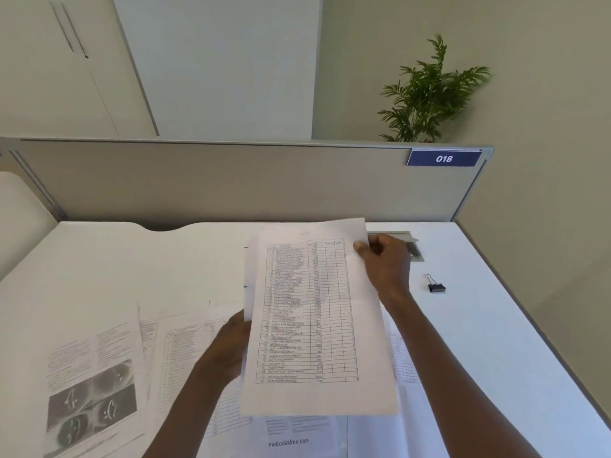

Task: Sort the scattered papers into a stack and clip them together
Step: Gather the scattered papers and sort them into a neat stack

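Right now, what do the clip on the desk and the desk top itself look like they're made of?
The binder clip looks like black painted metal with bare wire handles; the thin silvery loops suggest steel. The desk top looks like smooth matte white laminate, judging by its even, grainless surface, though the core underneath cannot be told.

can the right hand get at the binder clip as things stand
Probably not at once. The binder clip lies in the open on the desk just right of the right hand, nothing between them, but that hand is pinching the held sheets and would have to let go first.
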Action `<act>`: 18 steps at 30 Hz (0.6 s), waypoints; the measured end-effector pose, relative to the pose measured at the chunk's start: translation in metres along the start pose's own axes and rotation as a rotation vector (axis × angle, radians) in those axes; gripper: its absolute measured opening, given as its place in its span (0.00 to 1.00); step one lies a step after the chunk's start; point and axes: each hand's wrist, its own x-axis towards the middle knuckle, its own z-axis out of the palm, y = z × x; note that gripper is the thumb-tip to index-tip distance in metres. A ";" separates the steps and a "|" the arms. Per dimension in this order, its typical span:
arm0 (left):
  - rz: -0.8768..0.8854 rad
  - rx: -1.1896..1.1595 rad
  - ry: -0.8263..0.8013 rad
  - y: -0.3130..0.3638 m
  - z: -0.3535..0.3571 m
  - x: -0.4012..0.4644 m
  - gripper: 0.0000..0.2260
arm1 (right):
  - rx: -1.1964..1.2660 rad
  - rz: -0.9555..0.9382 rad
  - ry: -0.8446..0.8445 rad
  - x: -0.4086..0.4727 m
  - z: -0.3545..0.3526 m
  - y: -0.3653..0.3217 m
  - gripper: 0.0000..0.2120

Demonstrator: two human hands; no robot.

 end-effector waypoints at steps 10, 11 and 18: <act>-0.189 -0.119 0.000 -0.024 0.013 -0.005 0.16 | -0.033 0.141 0.012 -0.019 0.015 0.046 0.08; -0.196 -0.140 0.006 -0.026 0.014 -0.004 0.18 | -0.034 0.131 0.043 -0.021 0.015 0.048 0.07; -0.270 -0.254 -0.031 -0.030 0.021 0.002 0.30 | -0.035 0.064 0.120 -0.026 0.019 0.054 0.07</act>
